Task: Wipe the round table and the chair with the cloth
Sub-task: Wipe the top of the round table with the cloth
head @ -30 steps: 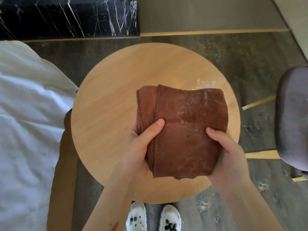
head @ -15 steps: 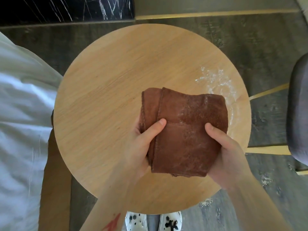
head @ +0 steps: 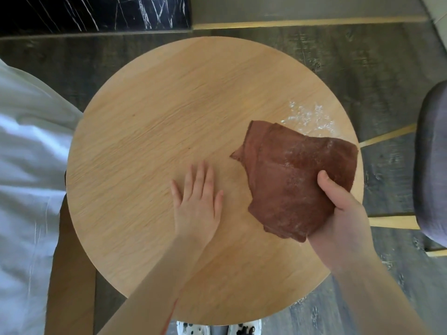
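Right hand [head: 343, 213], grip clamped on the cloth [head: 295, 177], nears white residue [head: 308, 118]; left hand [head: 197, 204], grip apart, presses flat, apparently steadying the table [head: 145, 141].

Bedroom — white bedding [head: 29, 180], chair [head: 433, 165]

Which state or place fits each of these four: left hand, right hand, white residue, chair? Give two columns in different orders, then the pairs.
Things:
1. left hand
2. right hand
3. white residue
4. chair

States or places:
A. on the round table, just beyond the cloth
B. open, palm down over the table top
C. grey, off the table's right side
D. gripping the cloth

Pairs: 1-B, 2-D, 3-A, 4-C
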